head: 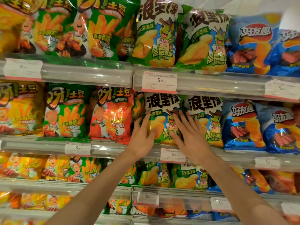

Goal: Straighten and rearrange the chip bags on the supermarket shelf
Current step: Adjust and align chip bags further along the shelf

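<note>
A green and white chip bag with a cartoon turtle [164,109] stands upright on the second shelf from the top. My left hand [142,135] lies on its left edge, fingers spread and curled around the side. My right hand [190,135] presses flat on the bag's right lower part, fingers apart, partly over the neighbouring turtle bag [206,119]. The lower front of the first bag is hidden behind both hands. An orange tomato-flavour bag [112,114] stands just left of my left hand.
Blue chip bags [243,125] fill the right of the same shelf, green fry bags [65,111] and yellow ones the left. The clear shelf rail [113,148] carries price tags [172,155]. Shelves above and below are packed with similar bags.
</note>
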